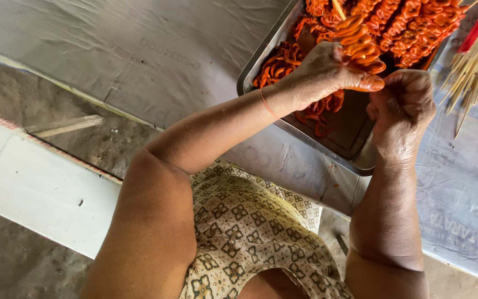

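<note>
My left hand [327, 72], a thin red band on its wrist, reaches over a metal tray [266, 52] and pinches a skewer [358, 44] threaded with orange-red marinated strips. My right hand [402, 108] is curled tight against the left thumb at the skewer's lower end; the stick itself is hidden inside the fist. Loose orange strips [278, 66] lie in the tray's near corner. Finished skewers [416, 25] are piled at the tray's far side.
A bundle of bare bamboo sticks [471, 72] lies right of the tray. A grey plastic sheet [156, 50] covers the table. A white bench [40, 188] runs at the lower left over a concrete floor [6, 260]. My patterned garment [244, 232] fills the bottom.
</note>
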